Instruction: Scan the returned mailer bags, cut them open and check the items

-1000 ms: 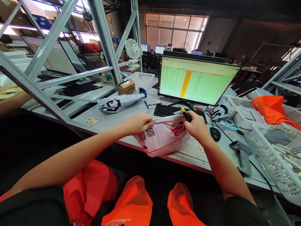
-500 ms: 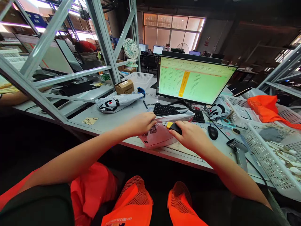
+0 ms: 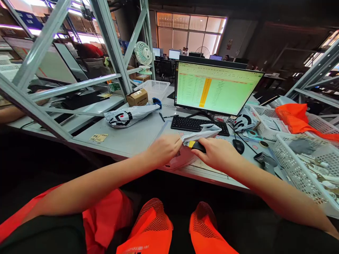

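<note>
Your left hand (image 3: pixel 168 150) pinches the crumpled white plastic bag (image 3: pixel 186 156), 12 o'clock, front edge of the flat pale desk (image 3: pixel 127 141). Your right hand (image 3: pixel 217 151) grips a slim black cutter with yellow collar (image 3: pixel 199 146), collar at the bag. Rounded black mouse (image 3: pixel 238 146), 1 o'clock. Long black keyboard (image 3: pixel 190 124), then wide black-framed monitor (image 3: pixel 217 88), 12 to 1.

From afar, I see a white plastic bag (image 3: pixel 196 135) at the desk's (image 3: pixel 132 137) front edge — crumpled, gripped at its bunched top, a loose flap sticking out to the right, its lower body partly hidden. Against the bunched plastic I spot a cutter (image 3: pixel 198 146) — black-handled, yellow end pointing left, blade indistinct, tilted slightly.
</note>
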Available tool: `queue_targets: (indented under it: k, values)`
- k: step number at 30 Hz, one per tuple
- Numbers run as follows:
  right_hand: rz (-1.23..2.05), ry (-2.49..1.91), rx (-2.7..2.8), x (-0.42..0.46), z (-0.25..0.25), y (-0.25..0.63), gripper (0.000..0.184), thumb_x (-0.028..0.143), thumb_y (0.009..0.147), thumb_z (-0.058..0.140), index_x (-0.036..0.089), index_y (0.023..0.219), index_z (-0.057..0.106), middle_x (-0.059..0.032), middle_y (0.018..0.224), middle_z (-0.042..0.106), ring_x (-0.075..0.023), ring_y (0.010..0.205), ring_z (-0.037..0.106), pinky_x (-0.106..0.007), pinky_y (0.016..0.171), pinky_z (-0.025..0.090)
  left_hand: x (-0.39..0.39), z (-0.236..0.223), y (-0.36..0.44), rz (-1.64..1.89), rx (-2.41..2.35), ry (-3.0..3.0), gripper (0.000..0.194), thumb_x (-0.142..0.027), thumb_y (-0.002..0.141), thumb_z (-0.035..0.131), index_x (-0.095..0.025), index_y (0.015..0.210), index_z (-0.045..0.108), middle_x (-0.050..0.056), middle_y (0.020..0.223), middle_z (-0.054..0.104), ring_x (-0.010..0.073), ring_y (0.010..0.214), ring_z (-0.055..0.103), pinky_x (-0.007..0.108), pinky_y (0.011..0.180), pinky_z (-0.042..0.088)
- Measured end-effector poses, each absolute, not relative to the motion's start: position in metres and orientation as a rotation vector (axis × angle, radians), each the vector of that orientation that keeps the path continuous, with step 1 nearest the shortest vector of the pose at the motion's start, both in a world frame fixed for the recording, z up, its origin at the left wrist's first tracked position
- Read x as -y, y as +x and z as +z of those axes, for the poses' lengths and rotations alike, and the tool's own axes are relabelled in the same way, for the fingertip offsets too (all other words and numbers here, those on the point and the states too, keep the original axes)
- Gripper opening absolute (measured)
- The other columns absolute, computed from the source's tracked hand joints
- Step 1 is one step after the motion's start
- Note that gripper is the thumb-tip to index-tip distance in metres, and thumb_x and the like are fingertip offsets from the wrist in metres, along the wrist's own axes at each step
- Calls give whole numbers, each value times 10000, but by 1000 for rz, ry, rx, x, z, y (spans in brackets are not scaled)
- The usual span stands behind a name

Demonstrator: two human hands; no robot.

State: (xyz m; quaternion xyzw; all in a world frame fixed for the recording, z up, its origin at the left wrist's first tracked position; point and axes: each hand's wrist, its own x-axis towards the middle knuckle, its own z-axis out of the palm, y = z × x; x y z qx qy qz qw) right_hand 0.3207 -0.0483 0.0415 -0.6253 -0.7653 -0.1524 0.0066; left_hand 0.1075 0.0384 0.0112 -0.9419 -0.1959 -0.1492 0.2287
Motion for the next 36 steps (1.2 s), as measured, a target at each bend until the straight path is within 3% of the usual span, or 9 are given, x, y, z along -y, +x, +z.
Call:
queue_targets:
  k: [4,7,11,15,18,21,26,30,36]
  values:
    - [-455,-2392,1988,36,77,408,560,657,1009,408,189,1156,678,-166,973,751,-332,867,720,-377,660,436,-28,7,93,-382,550,-2672,152,-88,972,474,-143,929,609,82,855,637,211,754,602,330,677,450]
    - [-600,-2552,1536,36,90,512,865,796,953,274,99,1270,677,-288,1046,710,-434,1028,683,-457,683,384,-32,6,82,-398,786,-2729,199,-192,1018,439,-160,917,608,85,868,653,213,775,619,330,710,466]
    - [-303,-2512,1467,46,39,569,714,697,986,408,108,1256,708,-290,1101,713,-399,1040,684,-453,753,440,-46,15,85,-374,980,-2831,259,-325,1013,429,-186,900,616,94,911,693,229,819,641,335,723,454]
    - [-10,-2565,1571,36,-46,534,499,497,986,552,52,1115,739,-259,1044,731,-330,938,710,-404,798,512,-63,33,105,-338,1033,-2947,326,-439,983,444,-196,911,650,104,953,731,252,853,652,332,675,419]
    - [9,-2561,1583,24,-77,503,449,389,967,574,11,1171,705,-293,1160,686,-349,1039,684,-433,865,516,-75,41,121,-367,980,-3069,405,-498,1001,391,-203,938,661,85,943,740,237,823,646,320,676,406]
    - [-237,-2265,1601,25,-72,465,428,314,977,520,56,1292,648,-269,1361,589,-352,1259,574,-497,1015,465,-81,42,130,-420,919,-3210,388,-458,1000,378,-200,927,659,59,930,736,210,803,633,310,715,417]
    - [-551,-1265,1880,44,-39,376,354,310,990,508,161,1274,656,-160,1319,639,-282,1306,542,-471,1110,422,-72,39,135,-458,755,-3369,375,-422,999,376,-189,851,630,35,855,703,179,768,594,288,703,414]
    - [-684,-1240,1921,45,-36,339,367,267,993,541,149,1330,625,-157,1261,651,-299,1266,547,-466,1040,414,-63,33,134,-540,723,-3306,402,-451,1023,374,-198,770,558,4,698,618,155,656,520,284,638,357]
    - [-767,-1279,1741,45,-56,338,135,194,974,552,190,992,686,-104,986,639,-257,1043,568,-397,902,395,-52,28,140,-569,922,-3198,391,-410,1028,383,-194,756,563,12,674,610,154,623,509,293,602,319]
